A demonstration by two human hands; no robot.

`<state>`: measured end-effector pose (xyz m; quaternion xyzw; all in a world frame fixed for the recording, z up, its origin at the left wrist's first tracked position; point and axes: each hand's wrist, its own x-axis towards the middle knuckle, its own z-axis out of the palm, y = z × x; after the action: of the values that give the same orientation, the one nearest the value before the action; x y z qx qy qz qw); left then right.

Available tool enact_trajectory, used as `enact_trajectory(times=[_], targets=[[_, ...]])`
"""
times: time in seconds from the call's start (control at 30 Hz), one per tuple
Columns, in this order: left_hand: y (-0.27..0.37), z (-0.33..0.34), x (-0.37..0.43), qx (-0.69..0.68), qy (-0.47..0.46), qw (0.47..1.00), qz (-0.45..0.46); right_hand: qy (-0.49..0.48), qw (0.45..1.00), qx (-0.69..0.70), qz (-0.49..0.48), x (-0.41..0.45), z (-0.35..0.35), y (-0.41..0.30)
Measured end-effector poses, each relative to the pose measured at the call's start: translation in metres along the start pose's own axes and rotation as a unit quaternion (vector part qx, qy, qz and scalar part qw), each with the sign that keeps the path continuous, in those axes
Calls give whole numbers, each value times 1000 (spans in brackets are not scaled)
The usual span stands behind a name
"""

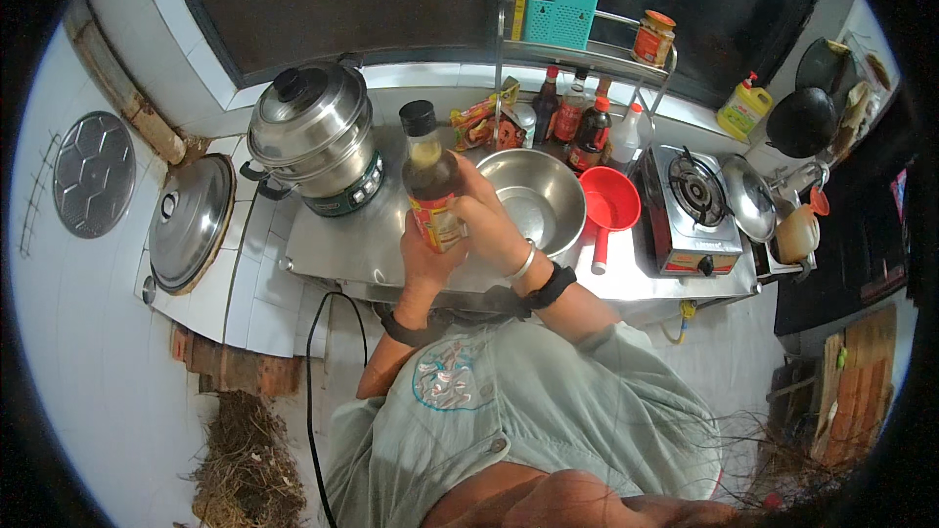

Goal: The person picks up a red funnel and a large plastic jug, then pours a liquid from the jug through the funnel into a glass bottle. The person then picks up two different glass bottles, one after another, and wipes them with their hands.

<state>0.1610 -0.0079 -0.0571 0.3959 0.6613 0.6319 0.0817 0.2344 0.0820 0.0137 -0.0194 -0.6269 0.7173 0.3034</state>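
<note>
Both my hands hold a dark glass bottle (428,180) with a black cap and a red and yellow label, tilted over the near side of the metal counter. My left hand (431,264) grips its lower part. Against the label's right side lies my right hand (488,220), its fingers partly around the bottle. Just right of the bottle stands a wide stainless steel bowl (546,198), partly behind my right hand. A red plastic ladle (610,199) with a long handle rests beside the bowl.
A stainless steel steamer pot (312,121) stands at the left and a gas stove (693,209) at the right. Behind the bowl are several sauce bottles (590,133) under a metal rack (623,62). A black cable (309,381) hangs from the counter's front.
</note>
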Motion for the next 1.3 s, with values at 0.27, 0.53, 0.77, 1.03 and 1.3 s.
enact_trajectory(times=[0.27, 0.53, 0.77, 1.03, 1.3], targets=[[-11, -4, -1, -74, -5, 997, 1, 49, 998, 26, 19, -3, 18, -7], [-2, -25, 3, -37, -41, 998, -4, 2, 999, 44, -12, -3, 14, 12], [0, -32, 0, -32, -37, 999, -19, 55, 998, 11, -35, -4, 33, 14], [-4, -43, -4, -11, -25, 1000, 13, 49, 998, 46, -20, -6, 48, 8], [-2, -53, -6, 8, -13, 1000, 9, 59, 996, 21, -70, -7, 54, 23]])
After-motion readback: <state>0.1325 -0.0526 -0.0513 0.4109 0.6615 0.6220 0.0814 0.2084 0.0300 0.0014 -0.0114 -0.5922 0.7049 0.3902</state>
